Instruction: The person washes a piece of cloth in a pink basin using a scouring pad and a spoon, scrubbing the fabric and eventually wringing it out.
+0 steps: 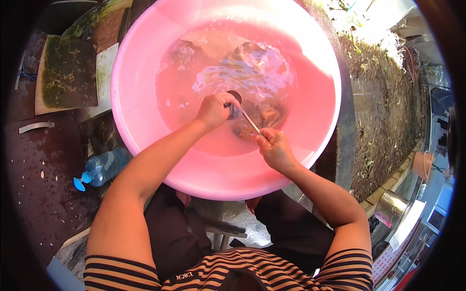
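Before me stands a large pink plastic basin (134,91) holding water with bubbles and several submerged things whose kind is unclear. Above the water, my left hand (219,110) holds a grey scrubber (235,111) against the round, dark-looking head of a utensil (235,96), likely a ladle or spoon. My right hand (273,147) grips the far end of its thin metal handle (251,122), which slants down to the right. Part of the utensil's head is hidden by my left fingers and the scrubber.
A clear blue pump bottle (105,168) lies on its side left of the basin, by a dark board (47,174). Mossy boards (69,72) lie beyond it. At the right are bare soil (382,120), a metal pot (393,205) and an orange bucket (422,164).
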{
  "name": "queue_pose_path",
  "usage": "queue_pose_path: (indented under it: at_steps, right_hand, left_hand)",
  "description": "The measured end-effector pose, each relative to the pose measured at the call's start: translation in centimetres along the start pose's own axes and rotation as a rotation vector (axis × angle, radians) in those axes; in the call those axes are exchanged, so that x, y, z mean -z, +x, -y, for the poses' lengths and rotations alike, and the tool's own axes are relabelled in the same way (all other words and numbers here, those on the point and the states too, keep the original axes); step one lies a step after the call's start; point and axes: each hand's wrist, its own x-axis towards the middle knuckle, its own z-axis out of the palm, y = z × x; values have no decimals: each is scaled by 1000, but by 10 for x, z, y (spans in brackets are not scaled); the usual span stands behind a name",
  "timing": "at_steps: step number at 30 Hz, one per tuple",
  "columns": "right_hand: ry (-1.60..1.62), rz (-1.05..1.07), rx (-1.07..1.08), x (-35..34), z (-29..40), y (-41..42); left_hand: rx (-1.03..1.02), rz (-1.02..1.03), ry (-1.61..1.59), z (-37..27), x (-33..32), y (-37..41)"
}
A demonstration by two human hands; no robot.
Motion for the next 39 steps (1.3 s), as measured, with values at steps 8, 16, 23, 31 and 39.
queue_pose_path:
  at_steps: [8,16,23,31,39]
  right_hand:
    - [21,115,-160,7,5,8]
    - [173,109,-99,3,23,14]
    - [254,120,-84,6,13,18]
    - [545,80,-336,8,26,29]
    - [1176,374,-697,1,40,34]
  left_hand:
    - [95,-184,-2,-2,-8,4]
    - [-339,-160,322,-26,-13,3]
    - [-322,-162,195,-39,-25,-12]
    - [-46,-513,-78,-23,36,15]
    - [-202,-289,-24,-37,-8,-12]
